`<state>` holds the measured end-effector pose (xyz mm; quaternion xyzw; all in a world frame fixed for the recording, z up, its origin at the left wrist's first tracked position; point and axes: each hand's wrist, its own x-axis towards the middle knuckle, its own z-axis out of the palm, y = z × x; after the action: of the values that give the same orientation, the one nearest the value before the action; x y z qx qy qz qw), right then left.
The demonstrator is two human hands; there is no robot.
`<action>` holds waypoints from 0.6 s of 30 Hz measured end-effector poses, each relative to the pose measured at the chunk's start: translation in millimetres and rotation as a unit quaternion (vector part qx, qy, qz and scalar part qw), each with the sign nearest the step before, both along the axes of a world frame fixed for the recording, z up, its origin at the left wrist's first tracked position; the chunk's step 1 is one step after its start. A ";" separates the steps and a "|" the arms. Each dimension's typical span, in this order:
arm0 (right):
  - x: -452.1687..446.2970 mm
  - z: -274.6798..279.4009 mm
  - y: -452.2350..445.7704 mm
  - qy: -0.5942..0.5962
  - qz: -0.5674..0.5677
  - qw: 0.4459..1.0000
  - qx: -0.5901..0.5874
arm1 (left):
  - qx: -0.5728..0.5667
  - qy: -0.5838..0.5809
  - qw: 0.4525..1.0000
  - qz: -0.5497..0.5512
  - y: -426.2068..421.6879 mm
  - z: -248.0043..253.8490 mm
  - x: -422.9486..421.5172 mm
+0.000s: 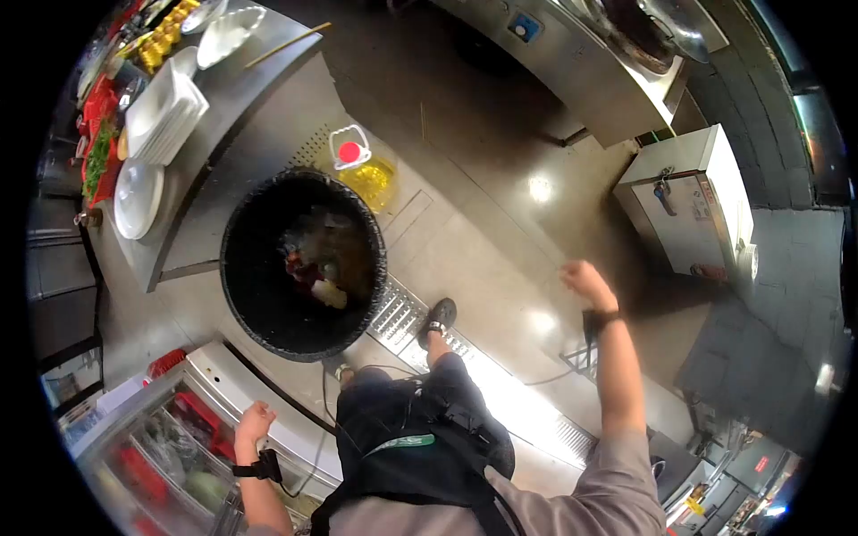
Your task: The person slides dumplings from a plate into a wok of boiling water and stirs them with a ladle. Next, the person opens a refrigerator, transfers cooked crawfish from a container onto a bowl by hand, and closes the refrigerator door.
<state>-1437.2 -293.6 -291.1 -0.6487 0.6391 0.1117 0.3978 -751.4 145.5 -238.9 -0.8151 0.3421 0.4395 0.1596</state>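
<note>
Left hand (255,424): held over the near edge of the cooler (223,366), fingers loosely bent and partly spread, nothing visible in its hold; contact with the cooler cannot be told. Right hand (587,281): raised above the floor (483,232), fingers curled in, nothing seen in its grasp; how tightly they close cannot be told.

Containers. The bin (255,268), black and round, stands ahead of the left hand, well apart from it. Low inside lies mixed refuse (326,268) with red and pale pieces. Just beyond the bin is a jug (371,183) of yellow oil with a red cap. Below and outward of the left hand, the cooler's see-through top shows red baskets (143,473) and wrapped goods.

Surroundings. Far ahead of the left hand, a steel counter (228,98) carries stacked plates (170,116), an oval dish (138,198) and leafy greens (98,159). A pale cabinet (675,223) stands outward and forward of the right hand.

Edges. The bin occupies the gap between counter and cooler. A metal grate (398,317) crosses the floor between the hands; ahead of the right hand, floor extends between counter and stove (599,89).
</note>
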 end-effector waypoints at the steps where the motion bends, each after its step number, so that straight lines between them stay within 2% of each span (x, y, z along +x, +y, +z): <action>1: 9.0 7.3 -33.1 0.008 0.006 1.000 0.003 | 0.012 0.005 1.000 0.004 -5.6 -4.8 -16.7; 3: 26.3 13.0 -89.9 -0.008 0.060 0.996 -0.058 | 0.035 0.020 0.997 0.062 2.8 -14.6 -52.6; 4: 27.4 -1.6 -125.5 -0.006 0.077 0.995 -0.061 | 0.078 0.047 0.993 0.081 9.2 -30.0 -64.6; 6: 31.5 -41.0 -194.6 0.000 0.176 0.974 -0.141 | 0.105 0.081 0.981 0.145 4.8 -36.7 -104.7; 7: 48.8 -39.0 -225.6 0.001 0.194 0.971 -0.143 | 0.135 0.111 0.967 0.187 -6.4 -35.9 -125.5; 8: 69.0 -40.0 -255.3 0.011 0.150 0.984 -0.094 | 0.130 0.148 0.962 0.188 -20.7 -33.1 -145.7; 9: 90.9 -38.6 -281.5 0.024 0.106 0.993 -0.045 | 0.155 0.201 0.943 0.217 -6.3 -63.8 -161.0; 10: 113.9 -34.6 -305.3 0.043 0.122 0.991 -0.042 | 0.116 0.242 0.936 0.226 9.3 -97.3 -177.2; 12: 145.6 -61.0 -360.4 0.061 0.152 0.985 -0.046 | 0.004 0.294 0.862 0.414 46.4 -152.4 -220.5; 13: 162.1 -73.7 -384.4 0.072 0.169 0.982 -0.050 | 0.002 0.298 0.852 0.430 23.5 -158.5 -239.1; 14: 176.5 -87.5 -407.7 0.063 0.151 0.986 -0.036 | 0.001 0.277 0.875 0.398 0.1 -161.8 -258.1; 16: 208.6 -110.0 -447.1 0.079 0.196 0.976 -0.056 | 0.184 0.309 0.892 0.274 -77.8 -193.5 -276.6; 18: 250.9 -132.2 -485.2 0.102 0.234 0.966 -0.049 | 0.197 0.309 0.873 0.323 -153.2 -199.8 -289.2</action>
<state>-1186.3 -778.9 -423.3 -0.7841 0.5112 0.2358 0.2612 -1040.5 -7.7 -438.7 -0.6547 -0.0019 0.7541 0.0523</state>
